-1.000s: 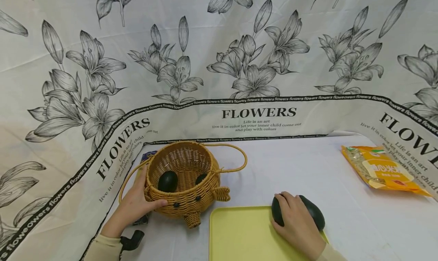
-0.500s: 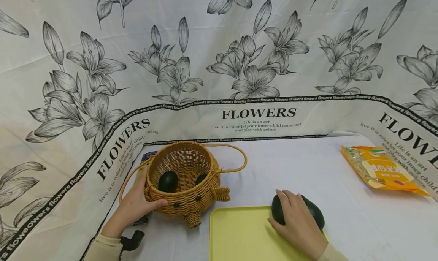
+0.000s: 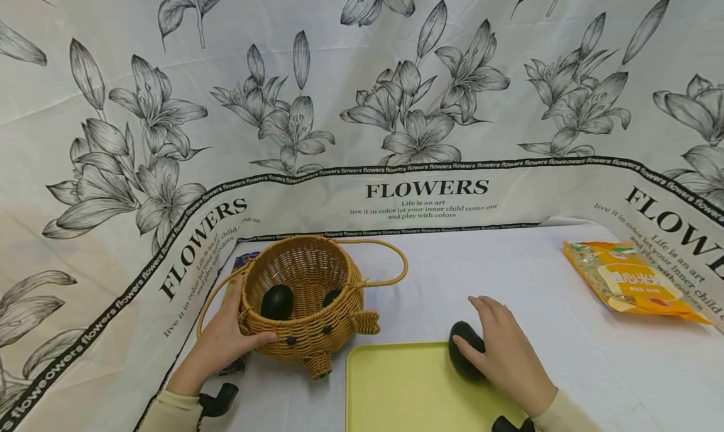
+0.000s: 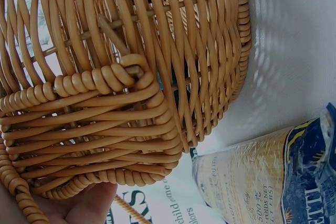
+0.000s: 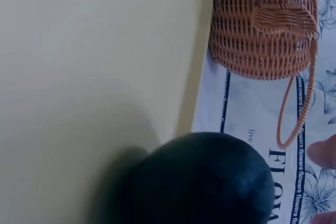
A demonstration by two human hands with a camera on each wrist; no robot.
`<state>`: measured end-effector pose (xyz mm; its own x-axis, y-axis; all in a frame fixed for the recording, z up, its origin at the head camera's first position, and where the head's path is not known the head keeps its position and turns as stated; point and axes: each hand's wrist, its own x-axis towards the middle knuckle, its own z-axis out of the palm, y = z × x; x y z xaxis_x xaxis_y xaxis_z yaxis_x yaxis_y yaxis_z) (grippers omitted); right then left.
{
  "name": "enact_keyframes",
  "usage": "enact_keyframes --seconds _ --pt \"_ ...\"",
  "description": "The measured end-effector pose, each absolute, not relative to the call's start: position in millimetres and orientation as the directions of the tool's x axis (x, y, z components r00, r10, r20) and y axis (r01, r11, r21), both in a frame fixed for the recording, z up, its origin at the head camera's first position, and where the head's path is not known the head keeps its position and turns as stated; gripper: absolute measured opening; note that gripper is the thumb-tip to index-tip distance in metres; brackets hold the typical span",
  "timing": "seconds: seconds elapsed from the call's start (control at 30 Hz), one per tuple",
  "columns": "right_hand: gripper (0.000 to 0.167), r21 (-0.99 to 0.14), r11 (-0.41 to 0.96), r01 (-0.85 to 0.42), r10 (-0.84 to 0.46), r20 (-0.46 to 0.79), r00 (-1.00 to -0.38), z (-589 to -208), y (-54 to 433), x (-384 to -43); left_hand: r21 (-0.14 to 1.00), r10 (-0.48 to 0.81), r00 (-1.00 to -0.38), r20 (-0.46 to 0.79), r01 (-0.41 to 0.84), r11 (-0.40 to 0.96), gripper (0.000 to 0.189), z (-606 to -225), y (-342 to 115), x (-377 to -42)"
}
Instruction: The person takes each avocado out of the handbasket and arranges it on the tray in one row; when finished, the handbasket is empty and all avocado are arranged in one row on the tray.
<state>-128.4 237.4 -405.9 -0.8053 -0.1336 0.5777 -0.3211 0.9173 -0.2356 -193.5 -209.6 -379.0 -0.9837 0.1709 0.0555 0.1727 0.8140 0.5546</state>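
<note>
My left hand (image 3: 222, 339) grips the left side of a brown wicker basket (image 3: 308, 337) shaped like an animal, thumb across its front. In the left wrist view its fingers (image 4: 92, 205) show below the basket's woven ear (image 4: 94, 140). Two dark, smooth oval fruits lie inside, the nearer fruit (image 3: 277, 302) in full view and the other fruit (image 3: 331, 297) partly hidden by the rim. My right hand (image 3: 506, 350) hovers with straight fingers over a larger dark green oval fruit (image 3: 464, 366), thumb overlapping it. That fruit lies at the right end of a yellow tray (image 3: 396, 388).
An orange packet (image 3: 633, 281) lies at the right back of the white table. Left of the basket stands a spaghetti packet (image 4: 262, 177), mostly hidden in the head view. A flower-print curtain (image 3: 430, 196) closes off the back and sides.
My right hand has loosened from the large dark fruit, its fingers straightening and shifting right and up. The fruit stays on the tray. My left hand and the basket hold still.
</note>
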Motion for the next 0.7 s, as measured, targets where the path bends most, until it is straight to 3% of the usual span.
enact_keyframes --seconds 0.2,0.7 --pt "0.067 -0.24 0.922 -0.303 -0.116 0.576 -0.809 -394.2 241.7 -132.8 0.549 0.179 -0.982 0.059 0.182 0.816 0.125 -378.4 -209.2 -193.9" --pt "0.067 -0.232 0.907 -0.353 -0.126 0.648 -0.751 -361.5 241.7 -148.3 0.55 0.179 -0.981 0.072 0.189 0.814 0.125 -379.4 -210.4 -194.4"
